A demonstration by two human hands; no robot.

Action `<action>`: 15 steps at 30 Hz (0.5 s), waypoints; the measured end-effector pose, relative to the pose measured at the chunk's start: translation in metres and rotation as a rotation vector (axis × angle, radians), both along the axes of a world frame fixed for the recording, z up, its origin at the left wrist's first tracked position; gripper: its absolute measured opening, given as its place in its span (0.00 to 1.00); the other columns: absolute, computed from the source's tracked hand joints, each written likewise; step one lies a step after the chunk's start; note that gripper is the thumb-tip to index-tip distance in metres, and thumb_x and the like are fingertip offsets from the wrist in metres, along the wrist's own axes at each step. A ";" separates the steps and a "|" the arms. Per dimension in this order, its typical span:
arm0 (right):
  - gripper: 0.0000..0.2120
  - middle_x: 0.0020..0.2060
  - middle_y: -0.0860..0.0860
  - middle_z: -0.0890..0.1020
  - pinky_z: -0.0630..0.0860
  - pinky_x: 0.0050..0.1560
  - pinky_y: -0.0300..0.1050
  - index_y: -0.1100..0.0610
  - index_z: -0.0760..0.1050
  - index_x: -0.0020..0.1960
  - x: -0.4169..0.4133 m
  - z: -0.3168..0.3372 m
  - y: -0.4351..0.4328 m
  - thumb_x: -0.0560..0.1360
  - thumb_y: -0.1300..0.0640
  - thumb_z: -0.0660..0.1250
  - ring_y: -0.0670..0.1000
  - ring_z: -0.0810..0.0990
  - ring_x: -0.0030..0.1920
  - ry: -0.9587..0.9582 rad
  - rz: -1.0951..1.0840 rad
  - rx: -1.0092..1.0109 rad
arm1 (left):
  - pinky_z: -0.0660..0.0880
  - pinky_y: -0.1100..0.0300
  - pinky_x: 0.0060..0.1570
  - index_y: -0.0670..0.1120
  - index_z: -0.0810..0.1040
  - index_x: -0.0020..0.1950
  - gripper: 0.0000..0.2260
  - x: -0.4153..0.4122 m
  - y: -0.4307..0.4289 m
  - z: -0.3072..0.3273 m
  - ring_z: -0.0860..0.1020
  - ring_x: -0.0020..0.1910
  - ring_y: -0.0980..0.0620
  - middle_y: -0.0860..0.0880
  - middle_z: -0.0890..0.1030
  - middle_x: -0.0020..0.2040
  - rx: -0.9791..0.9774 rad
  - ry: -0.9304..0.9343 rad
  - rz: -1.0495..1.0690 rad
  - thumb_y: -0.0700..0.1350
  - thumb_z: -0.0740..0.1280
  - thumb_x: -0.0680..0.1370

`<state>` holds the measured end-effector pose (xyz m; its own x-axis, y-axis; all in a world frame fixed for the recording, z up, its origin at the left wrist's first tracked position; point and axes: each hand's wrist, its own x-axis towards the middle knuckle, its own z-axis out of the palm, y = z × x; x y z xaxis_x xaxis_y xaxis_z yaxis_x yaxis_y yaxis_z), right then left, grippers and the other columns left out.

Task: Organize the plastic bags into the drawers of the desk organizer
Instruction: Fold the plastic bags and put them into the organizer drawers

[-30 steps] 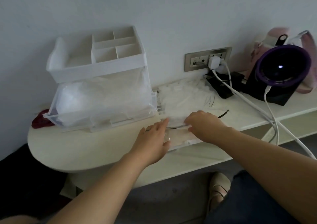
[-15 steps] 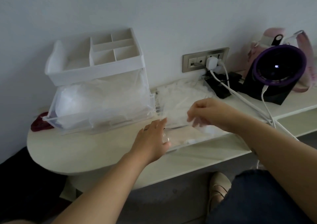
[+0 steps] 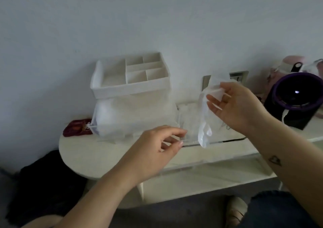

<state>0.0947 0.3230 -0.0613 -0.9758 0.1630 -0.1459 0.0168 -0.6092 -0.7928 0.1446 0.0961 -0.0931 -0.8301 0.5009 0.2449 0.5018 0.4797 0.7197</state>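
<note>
Zero stiffness in that plastic bag (image 3: pixel 204 122), hangs limp over the clear drawer (image 3: pixel 192 143) on the table (image 3: pixel 97 157), top pinched in right hand (image 3: pixel 234 105) grip, left hand (image 3: pixel 157 150) loosely curled, empty; probably slippery, so best taken near the top.

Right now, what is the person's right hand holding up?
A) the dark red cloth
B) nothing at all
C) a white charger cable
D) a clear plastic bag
D: the right hand grips a clear plastic bag near its top, and the bag hangs down above the desk.
</note>
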 end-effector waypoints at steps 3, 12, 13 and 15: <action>0.04 0.39 0.51 0.81 0.77 0.41 0.43 0.56 0.77 0.42 -0.007 0.025 -0.022 0.75 0.59 0.65 0.49 0.81 0.40 0.115 -0.022 0.128 | 0.72 0.73 0.47 0.53 0.80 0.57 0.11 -0.001 -0.020 0.017 0.78 0.49 0.64 0.60 0.81 0.50 0.083 0.233 0.117 0.42 0.66 0.77; 0.05 0.46 0.48 0.79 0.70 0.64 0.51 0.54 0.77 0.43 -0.022 0.055 -0.110 0.77 0.58 0.63 0.50 0.76 0.55 0.276 0.388 0.852 | 0.72 0.51 0.59 0.50 0.74 0.64 0.15 -0.020 -0.076 0.028 0.76 0.56 0.54 0.58 0.79 0.55 -0.009 0.512 0.464 0.51 0.64 0.78; 0.05 0.47 0.48 0.79 0.69 0.64 0.50 0.54 0.77 0.44 -0.023 0.057 -0.121 0.77 0.58 0.64 0.50 0.76 0.56 0.280 0.418 0.886 | 0.72 0.56 0.58 0.53 0.70 0.67 0.20 -0.022 -0.079 0.028 0.75 0.57 0.58 0.60 0.77 0.55 0.037 0.447 0.472 0.56 0.63 0.77; 0.04 0.47 0.47 0.79 0.70 0.59 0.44 0.53 0.77 0.44 -0.026 0.058 -0.138 0.77 0.56 0.64 0.48 0.76 0.56 0.293 0.489 0.940 | 0.70 0.66 0.54 0.58 0.63 0.71 0.31 -0.027 -0.082 0.034 0.73 0.57 0.66 0.64 0.76 0.55 0.155 0.268 0.478 0.67 0.62 0.70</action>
